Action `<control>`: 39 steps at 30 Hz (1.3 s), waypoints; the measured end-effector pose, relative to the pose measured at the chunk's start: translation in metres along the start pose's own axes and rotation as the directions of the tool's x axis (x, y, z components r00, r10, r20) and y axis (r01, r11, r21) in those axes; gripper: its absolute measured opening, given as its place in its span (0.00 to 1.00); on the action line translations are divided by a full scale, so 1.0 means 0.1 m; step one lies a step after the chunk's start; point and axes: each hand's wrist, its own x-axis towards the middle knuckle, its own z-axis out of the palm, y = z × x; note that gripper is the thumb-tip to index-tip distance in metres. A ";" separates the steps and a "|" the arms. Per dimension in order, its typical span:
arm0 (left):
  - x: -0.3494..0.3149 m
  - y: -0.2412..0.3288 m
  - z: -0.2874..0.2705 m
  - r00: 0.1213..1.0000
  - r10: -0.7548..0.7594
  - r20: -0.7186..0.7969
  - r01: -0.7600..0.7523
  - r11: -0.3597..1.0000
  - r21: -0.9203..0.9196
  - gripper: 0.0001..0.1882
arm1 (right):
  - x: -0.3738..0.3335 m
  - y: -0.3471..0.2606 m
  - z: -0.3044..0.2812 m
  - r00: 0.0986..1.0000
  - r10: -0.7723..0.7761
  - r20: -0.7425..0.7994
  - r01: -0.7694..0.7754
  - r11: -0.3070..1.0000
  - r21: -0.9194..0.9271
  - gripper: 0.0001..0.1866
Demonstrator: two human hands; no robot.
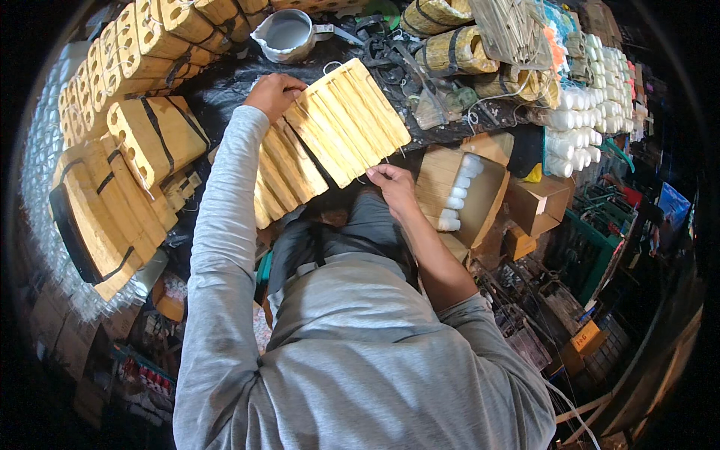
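- Grooved yellow panel (352, 120) lies tilted between the two grips, its channelled face turned up toward the wearer, a white cord loop (332, 65) at its far end.
- Left grip (276, 96) looks clamped on the panel's upper-left edge, thumb and fingertips together.
- Right grip (391, 186) has its fingertips at the near edge; from where I stand, I can't tell whether they pinch it or merely touch.
- Just below the left grip lies a second grooved piece (283, 182), a dark gap partly separating the two.
- My reading is that the step in hand is handling and positioning the panel; the next move seems to call for steady support at both edges.
- Beyond the left grip, a grey metal pot (283, 39) stands on the surface (219, 97), which is covered in black sheeting.
- Left of that grip, strapped yellow blocks (124, 56) with round holes are stacked in a row.
- Right of the right grip, an open cardboard box (496, 199) holds white cylinders (459, 193).
- Farther right, more white containers (581, 120) are piled up, and the room is crowded and dim.
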 end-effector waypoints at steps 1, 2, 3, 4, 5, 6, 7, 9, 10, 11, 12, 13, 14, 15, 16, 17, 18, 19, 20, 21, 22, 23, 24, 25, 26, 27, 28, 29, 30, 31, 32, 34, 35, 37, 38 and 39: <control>0.00 0.00 0.00 1.000 0.000 0.003 0.000 1.000 -0.004 0.14 | -0.01 0.00 0.00 1.000 0.000 0.000 0.000 1.000 -0.003 0.13; 0.00 0.00 0.00 1.000 0.001 0.007 -0.001 1.000 -0.004 0.14 | -0.03 -0.01 0.00 1.000 0.003 -0.013 -0.003 1.000 -0.012 0.15; 0.00 0.01 0.00 1.000 0.001 0.011 -0.001 1.000 -0.002 0.14 | -0.07 -0.03 0.00 0.993 -0.073 -0.097 0.058 0.987 -0.149 0.16; -0.01 0.01 -0.01 1.000 0.006 0.006 -0.006 1.000 -0.001 0.14 | -0.13 -0.04 0.01 0.971 -0.158 -0.181 0.100 0.951 -0.294 0.18; -0.02 0.02 -0.01 1.000 0.003 0.005 -0.003 1.000 -0.015 0.14 | -0.21 -0.06 0.02 0.938 -0.242 -0.249 0.115 0.893 -0.435 0.19; -0.03 0.03 -0.01 1.000 0.007 -0.004 -0.007 0.999 -0.031 0.14 | -0.30 -0.07 0.03 0.886 -0.416 -0.204 0.226 0.772 -0.594 0.20; -0.03 0.04 -0.01 1.000 -0.004 -0.003 0.004 0.999 -0.046 0.14 | -0.41 -0.09 0.04 0.817 -0.563 -0.128 0.307 0.612 -0.729 0.21; -0.05 0.05 -0.01 1.000 -0.014 -0.013 0.013 1.000 -0.026 0.14 | -0.50 -0.10 0.10 0.728 -0.685 -0.011 0.384 0.421 -0.821 0.19; -0.05 0.05 -0.01 1.000 -0.024 -0.011 0.023 1.000 -0.015 0.14 | -0.52 -0.10 0.16 0.725 -0.689 0.003 0.404 0.423 -0.811 0.17; -0.05 0.05 -0.01 0.999 -0.032 -0.007 0.032 0.999 -0.029 0.14 | -0.52 -0.09 0.21 0.721 -0.692 0.027 0.429 0.416 -0.802 0.14; -0.05 0.05 0.00 0.999 -0.041 -0.005 0.040 0.998 -0.043 0.14 | -0.50 -0.07 0.25 0.732 -0.681 0.018 0.424 0.434 -0.795 0.12; -0.05 0.04 0.00 0.999 -0.040 -0.012 0.039 0.997 -0.065 0.14 | -0.46 -0.06 0.29 0.741 -0.671 0.021 0.425 0.445 -0.788 0.10; -0.05 0.03 0.01 0.999 -0.039 -0.025 0.037 0.996 -0.087 0.14 | -0.42 -0.04 0.32 0.750 -0.661 0.026 0.428 0.456 -0.780 0.09; -0.06 0.01 0.02 0.999 -0.030 -0.046 0.024 0.993 -0.116 0.13 | -0.40 -0.03 0.34 0.749 -0.662 0.027 0.433 0.457 -0.777 0.07; -0.06 -0.01 0.03 0.998 -0.041 -0.051 0.033 0.989 -0.144 0.13 | -0.38 -0.02 0.35 0.748 -0.663 0.029 0.436 0.458 -0.774 0.06; -0.05 -0.03 0.03 0.997 -0.049 -0.065 0.038 0.987 -0.159 0.13 | -0.37 -0.01 0.36 0.750 -0.661 0.028 0.437 0.463 -0.771 0.05; -0.04 -0.04 0.04 0.995 -0.076 -0.062 0.065 0.983 -0.173 0.13 | -0.36 -0.01 0.35 0.742 -0.669 0.042 0.455 0.456 -0.764 0.04; -0.03 -0.06 0.05 0.993 -0.098 -0.061 0.085 0.978 -0.190 0.14 | -0.36 -0.01 0.35 0.736 -0.675 0.054 0.471 0.453 -0.757 0.04; -0.03 -0.08 0.05 0.992 -0.106 -0.063 0.090 0.973 -0.214 0.14 | -0.36 -0.01 0.34 0.725 -0.686 0.061 0.490 0.451 -0.746 0.04; -0.02 -0.09 0.05 0.992 -0.109 -0.069 0.090 0.966 -0.241 0.15 | -0.36 -0.02 0.33 0.729 -0.681 0.073 0.490 0.443 -0.751 0.04; -0.02 -0.10 0.06 0.990 -0.125 -0.071 0.102 0.958 -0.268 0.16 | -0.36 -0.03 0.33 0.728 -0.681 0.079 0.492 0.439 -0.751 0.04; -0.02 -0.10 0.06 0.990 -0.118 -0.077 0.096 0.964 -0.250 0.16 | -0.37 -0.05 0.34 0.736 -0.671 0.087 0.490 0.440 -0.753 0.04; -0.02 -0.11 0.05 0.989 -0.123 -0.080 0.102 0.967 -0.233 0.16 | -0.38 -0.06 0.34 0.734 -0.674 0.090 0.489 0.432 -0.758 0.04; -0.02 -0.11 0.05 0.988 -0.135 -0.081 0.114 0.969 -0.218 0.16 | -0.38 -0.08 0.35 0.739 -0.667 0.093 0.482 0.427 -0.765 0.04; -0.01 -0.11 0.05 0.988 -0.132 -0.081 0.112 0.971 -0.212 0.16 | -0.39 -0.09 0.35 0.744 -0.661 0.095 0.474 0.423 -0.772 0.05; -0.01 -0.12 0.04 0.988 -0.136 -0.079 0.117 0.971 -0.209 0.17 | -0.39 -0.10 0.35 0.750 -0.655 0.093 0.471 0.429 -0.771 0.05; -0.02 -0.12 0.04 0.987 -0.140 -0.077 0.122 0.971 -0.206 0.17 | -0.40 -0.10 0.36 0.756 -0.649 0.091 0.467 0.435 -0.770 0.05; -0.02 -0.12 0.03 0.986 -0.138 -0.091 0.120 0.977 -0.178 0.19 | -0.40 -0.11 0.36 0.764 -0.640 0.086 0.458 0.444 -0.770 0.05; -0.03 -0.12 0.03 0.985 -0.135 -0.104 0.119 0.981 -0.151 0.20 | -0.40 -0.11 0.36 0.762 -0.642 0.083 0.459 0.446 -0.769 0.05; -0.04 -0.12 0.03 0.985 -0.123 -0.122 0.107 0.986 -0.128 0.22 | -0.40 -0.11 0.36 0.764 -0.641 0.077 0.455 0.449 -0.769 0.05; -0.07 -0.12 0.02 0.982 -0.136 -0.131 0.115 0.981 -0.155 0.24 | -0.40 -0.11 0.35 0.765 -0.640 0.072 0.451 0.453 -0.769 0.05; -0.12 -0.12 0.03 0.975 -0.163 -0.151 0.129 0.968 -0.214 0.28 | -0.39 -0.11 0.35 0.776 -0.626 0.074 0.447 0.464 -0.764 0.05; -0.14 -0.11 0.03 0.978 -0.150 -0.148 0.114 0.968 -0.226 0.29 | -0.39 -0.10 0.35 0.780 -0.622 0.073 0.444 0.468 -0.764 0.05; -0.17 -0.11 0.05 0.978 -0.169 -0.121 0.135 0.960 -0.247 0.30 | -0.38 -0.08 0.35 0.799 -0.597 0.081 0.432 0.475 -0.766 0.06; -0.17 -0.12 0.06 0.976 -0.168 -0.136 0.133 0.963 -0.235 0.30 | -0.37 -0.07 0.35 0.804 -0.589 0.084 0.429 0.476 -0.767 0.06; -0.17 -0.13 0.07 0.976 -0.165 -0.143 0.129 0.965 -0.227 0.30 | -0.37 -0.06 0.35 0.805 -0.587 0.082 0.432 0.487 -0.759 0.06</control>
